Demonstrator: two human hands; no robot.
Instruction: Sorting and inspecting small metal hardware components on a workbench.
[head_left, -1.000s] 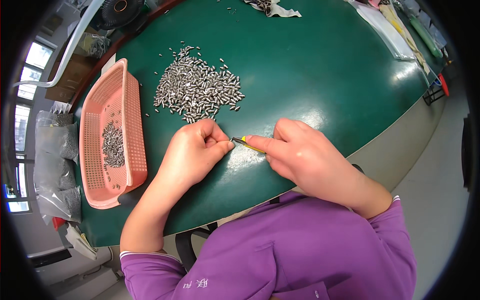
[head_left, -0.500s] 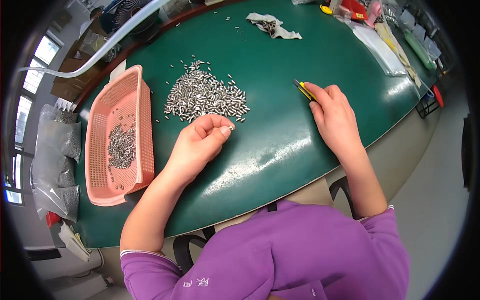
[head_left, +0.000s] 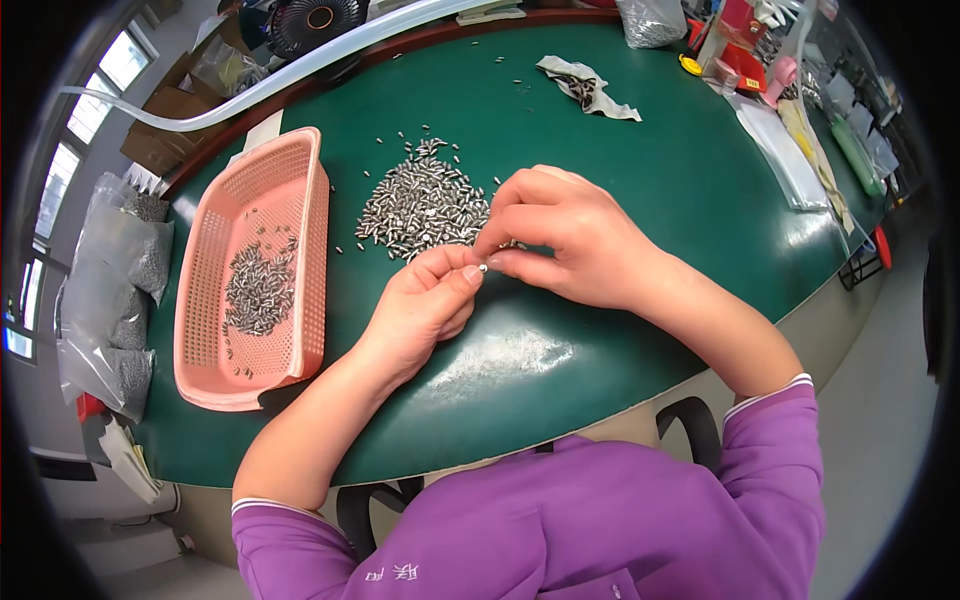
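Seen from above, a person in a purple top works at a dark green table. The left hand is curled, its thumb and forefinger pinching one small silver metal piece at the fingertips. The right hand is also curled, its fingertips meeting the left hand's at that same piece; whether it grips the piece too cannot be told. Both hands rest just in front of a loose pile of small silver metal pieces, far too many to count, with a few strays scattered on the green surface around it.

To the left of the hands lies one pink plastic mesh basket, long and rectangular, holding a smaller cluster of the same metal pieces.

At the far left edge sit clear plastic bags filled with grey contents, at least two. At the table's far side lie one crumpled scrap of white paper and another clear bag of grey contents. Along the right edge lie flat clear plastic sleeves, beside them a red box and a pink roll of tape. One black fan stands beyond the table.
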